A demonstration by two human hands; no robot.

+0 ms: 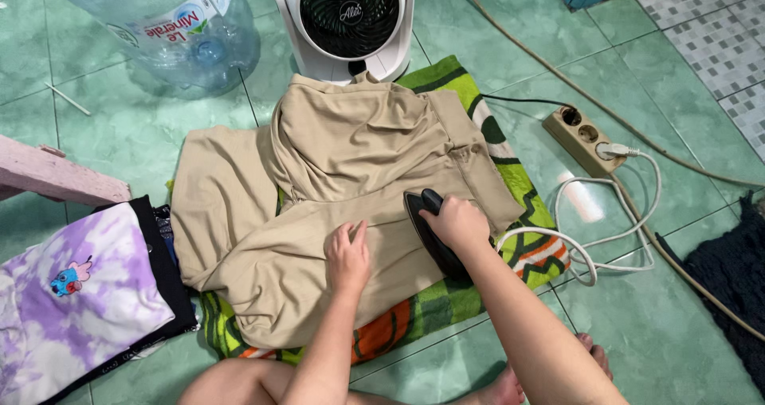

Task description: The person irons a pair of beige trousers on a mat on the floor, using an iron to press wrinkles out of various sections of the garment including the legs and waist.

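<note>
A beige garment (335, 190) lies rumpled over a green patterned cloth (518, 190) on the tiled floor. My right hand (457, 223) grips the handle of a black iron (426, 230) that rests on the garment's right side. My left hand (348, 255) lies flat on the fabric just left of the iron, fingers together, pressing the cloth down. The iron's white cord (590, 253) loops over the floor to the right.
A white fan (347, 22) stands behind the garment, with a large clear water bottle (167, 22) to its left. A beige power strip (583, 138) lies at right. Folded clothes (80, 301) are stacked at left. A dark cloth (729, 277) sits at the right edge.
</note>
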